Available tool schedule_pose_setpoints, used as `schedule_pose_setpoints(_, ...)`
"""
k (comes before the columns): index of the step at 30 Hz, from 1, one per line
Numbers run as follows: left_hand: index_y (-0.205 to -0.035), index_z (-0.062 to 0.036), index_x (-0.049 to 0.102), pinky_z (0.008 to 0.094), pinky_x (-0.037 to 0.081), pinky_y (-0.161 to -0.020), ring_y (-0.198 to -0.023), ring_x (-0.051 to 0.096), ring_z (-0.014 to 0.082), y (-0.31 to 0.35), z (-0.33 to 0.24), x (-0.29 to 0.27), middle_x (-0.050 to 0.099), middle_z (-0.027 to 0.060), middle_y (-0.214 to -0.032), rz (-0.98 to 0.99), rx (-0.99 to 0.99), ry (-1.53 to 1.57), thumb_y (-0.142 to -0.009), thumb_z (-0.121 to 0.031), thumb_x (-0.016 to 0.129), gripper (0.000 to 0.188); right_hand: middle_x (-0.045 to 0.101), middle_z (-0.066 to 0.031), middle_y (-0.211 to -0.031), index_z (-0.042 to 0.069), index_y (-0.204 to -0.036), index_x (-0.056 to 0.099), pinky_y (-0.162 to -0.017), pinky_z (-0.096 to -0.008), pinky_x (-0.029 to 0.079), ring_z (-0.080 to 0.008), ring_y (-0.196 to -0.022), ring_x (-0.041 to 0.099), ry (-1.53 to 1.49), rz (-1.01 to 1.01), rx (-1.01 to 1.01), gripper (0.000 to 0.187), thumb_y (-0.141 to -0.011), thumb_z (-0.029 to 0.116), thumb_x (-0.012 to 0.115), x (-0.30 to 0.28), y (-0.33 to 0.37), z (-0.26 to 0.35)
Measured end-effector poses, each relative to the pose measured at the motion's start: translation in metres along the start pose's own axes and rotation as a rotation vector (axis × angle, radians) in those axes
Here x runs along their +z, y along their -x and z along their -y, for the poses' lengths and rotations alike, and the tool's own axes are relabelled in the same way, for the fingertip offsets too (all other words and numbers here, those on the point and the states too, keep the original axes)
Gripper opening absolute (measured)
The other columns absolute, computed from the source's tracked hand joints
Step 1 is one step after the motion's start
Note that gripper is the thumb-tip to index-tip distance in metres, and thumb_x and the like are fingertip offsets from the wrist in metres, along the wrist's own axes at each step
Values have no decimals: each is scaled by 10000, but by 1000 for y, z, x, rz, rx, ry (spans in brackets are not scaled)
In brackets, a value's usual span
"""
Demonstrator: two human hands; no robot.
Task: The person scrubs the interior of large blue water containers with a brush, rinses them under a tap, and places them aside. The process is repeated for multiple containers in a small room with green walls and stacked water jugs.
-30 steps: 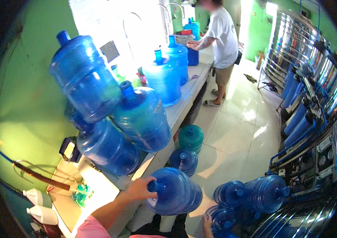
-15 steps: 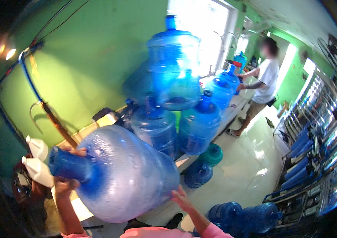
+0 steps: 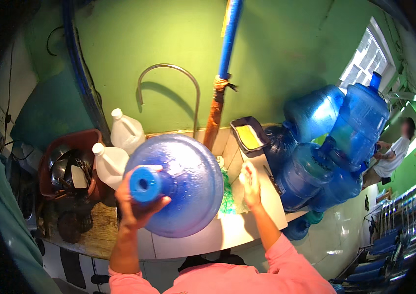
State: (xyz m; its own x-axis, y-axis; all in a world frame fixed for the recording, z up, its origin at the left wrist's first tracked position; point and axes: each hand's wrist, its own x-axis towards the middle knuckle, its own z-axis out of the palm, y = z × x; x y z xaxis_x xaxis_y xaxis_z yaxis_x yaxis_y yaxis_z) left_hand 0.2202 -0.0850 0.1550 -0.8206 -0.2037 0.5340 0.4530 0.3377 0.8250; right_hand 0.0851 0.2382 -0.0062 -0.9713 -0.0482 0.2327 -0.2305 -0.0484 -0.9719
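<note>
A large blue water jug (image 3: 195, 186) is in front of me, its capped neck tilted toward me. My left hand (image 3: 132, 208) is wrapped round that neck. To the right of the jug, my right hand (image 3: 251, 183) is raised over the tiled basin (image 3: 271, 201), touching nothing, with its fingers stretched out. Between hand and jug, green netting (image 3: 227, 193) shows in the basin. The jug hides the rest of the basin, and I cannot tell what its base rests on. Behind the jug rises a curved metal faucet (image 3: 197, 103).
Two white plastic jugs (image 3: 128, 132) stand left, beside a brown tub (image 3: 88, 142) of metal kitchenware. A dark tray with a yellow sponge (image 3: 249, 137) sits on the ledge. Several blue water jugs (image 3: 301, 171) are stacked right; a person (image 3: 394, 154) stands beyond them.
The view has swung left to the basin. The jug has gone from lying across my hands to a more upright tilt over the basin. My right hand has let go of its base.
</note>
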Motion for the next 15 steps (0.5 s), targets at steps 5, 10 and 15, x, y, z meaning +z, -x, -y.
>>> schedule_pose_setpoints(5, -1265, 17, 583, 334, 489, -987, -1069, 631, 161, -6, 89, 30, 685, 79, -1124, 81, -167, 218, -674, -100, 926, 694, 409, -216, -1521, 1, -1493, 362, -1130, -425, 365, -315, -1368, 446, 294, 253, 157, 853, -859, 394, 775, 72, -123, -1)
schedule_pose_setpoints(10, -1271, 53, 585, 338, 497, -980, -1053, 652, 169, -2, 179, 79, 701, 93, -1128, 178, -276, 252, -692, -83, 900, 673, 642, -97, -1240, 39, -1407, 484, -1031, -349, 440, -198, -1144, 602, -28, 387, 637, 710, -889, 453, 738, 119, -140, -69)
schedule_pose_setpoints(15, -1151, -13, 605, 371, 528, -891, -965, 678, 254, 19, 248, 143, 688, 134, -1037, 98, -184, -224, -600, -262, 948, 695, 669, -67, -997, 50, -1219, 602, -889, -364, 508, -182, -974, 635, 205, 407, 178, 478, -904, 391, 718, 127, -99, -56)
